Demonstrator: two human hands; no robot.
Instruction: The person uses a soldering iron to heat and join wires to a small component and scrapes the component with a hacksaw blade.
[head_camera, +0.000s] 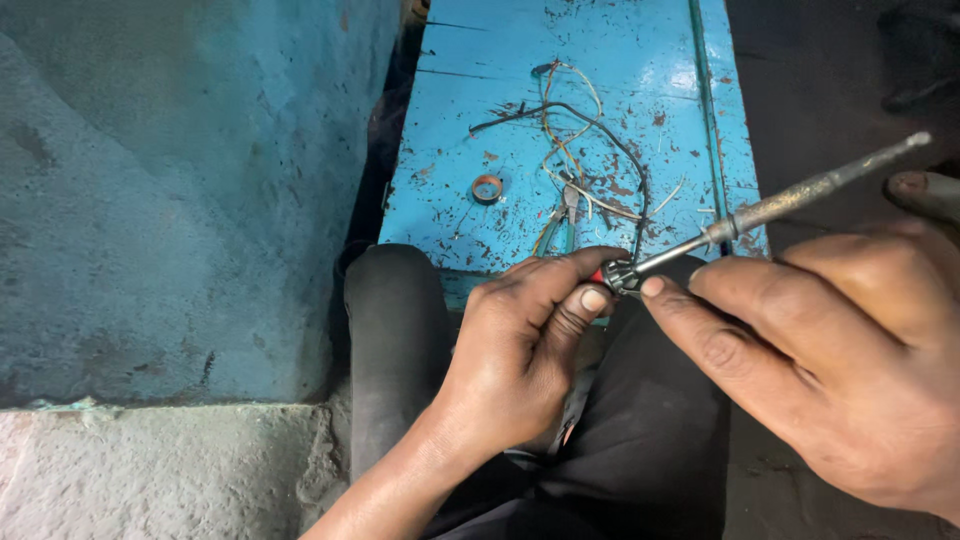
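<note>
- Small metal-and-red part: I see it held over my lap, just past the near edge of the blue bench, between both hands.
- Left hand: thumb and forefinger pressed together on the small part, pinching it from the left; other fingers curled under.
- Right hand: fingers closed around a long grey metal tool; forefinger extended along it, tip just beside the part. Tool's near end meets the part; far end slants up to the right.
- Wires: loose tangle, dark and pale strands, lying on the bench; one dark strand runs down to the part.
- Small ring: on the bench, left of the wires, apart from them.
- Bench paint chipped, rust spots showing.
</note>
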